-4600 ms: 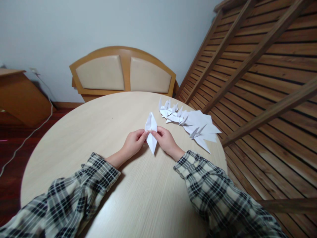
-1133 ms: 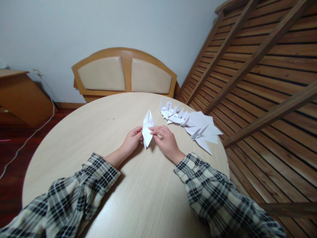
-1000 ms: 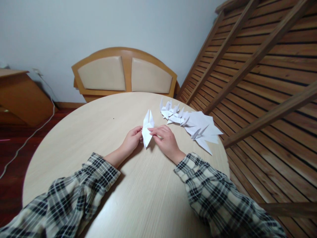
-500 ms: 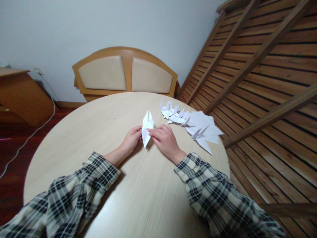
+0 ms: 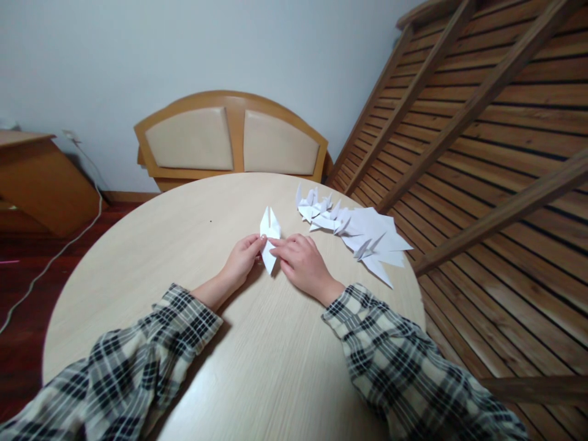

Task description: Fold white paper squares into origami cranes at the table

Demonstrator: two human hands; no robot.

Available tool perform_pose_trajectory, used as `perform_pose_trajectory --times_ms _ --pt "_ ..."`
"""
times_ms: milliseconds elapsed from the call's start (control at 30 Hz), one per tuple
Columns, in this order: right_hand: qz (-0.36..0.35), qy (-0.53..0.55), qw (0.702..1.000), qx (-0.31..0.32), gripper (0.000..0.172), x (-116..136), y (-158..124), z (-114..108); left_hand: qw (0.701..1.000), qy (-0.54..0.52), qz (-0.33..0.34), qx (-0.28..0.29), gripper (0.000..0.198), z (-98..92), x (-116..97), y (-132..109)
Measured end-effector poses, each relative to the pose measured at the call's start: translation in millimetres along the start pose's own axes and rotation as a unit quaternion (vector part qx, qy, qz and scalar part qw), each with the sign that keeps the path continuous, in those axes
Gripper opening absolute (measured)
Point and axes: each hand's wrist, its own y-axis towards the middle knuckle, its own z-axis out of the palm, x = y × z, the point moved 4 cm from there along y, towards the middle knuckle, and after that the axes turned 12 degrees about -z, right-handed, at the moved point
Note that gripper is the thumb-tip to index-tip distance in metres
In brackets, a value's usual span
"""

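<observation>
A folded white paper (image 5: 270, 228), long and diamond-shaped with a slit at its far end, is between my hands above the round table (image 5: 138, 263). My left hand (image 5: 242, 260) pinches its left edge between thumb and fingers. From the right, my right hand (image 5: 303, 262) grips the paper near its middle, index finger across the face and the other fingers curled. Right of my hands lie several folded paper cranes (image 5: 321, 208) in a row, the nearest crane (image 5: 370, 250) resting by white paper sheets (image 5: 379, 229).
Beyond the table stands a wooden headboard (image 5: 239, 131) with two cream panels. Wooden slats (image 5: 482, 184) rise along the right side. At the left are a wooden desk (image 5: 41, 184) and a white cable (image 5: 55, 257) on the dark red floor.
The folded paper has shifted slightly left and tilted a little. My right fingers have moved left with it, and my left thumb now lies further over its edge.
</observation>
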Motion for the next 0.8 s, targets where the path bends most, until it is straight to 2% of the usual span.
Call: perform_pose_trajectory --times_ms 100,200,300,400,500,633,800 --pt "0.007 0.039 0.999 -0.024 0.030 -1 -1 0 1.000 0.011 0.013 -0.001 0.023 0.0 1 0" --pt "0.050 0.104 0.987 -0.112 0.033 -5 -2 -3 0.999 0.036 0.035 -0.001 0.022 -0.3 3 3" --pt "0.142 0.156 0.956 -0.203 0.026 -14 -6 -3 0.994 0.087 0.065 -0.007 0.022 -0.2 5 4" --pt "0.228 0.229 0.914 -0.247 0.022 -25 -10 6 0.982 0.158 0.100 -0.006 0.023 2.5 3 1" --pt "0.279 0.320 0.879 -0.216 0.027 -33 -12 21 0.962 0.234 0.140 -0.017 0.023 5.9 -3 -6" --pt "0.260 0.345 0.890 -0.146 0.033 -30 -9 28 0.940 0.300 0.162 -0.025 0.022 9.2 -6 -13" --pt "0.237 0.331 0.900 -0.156 0.030 -25 -7 22 0.939 0.300 0.167 -0.014 0.022 11.3 -7 -16"
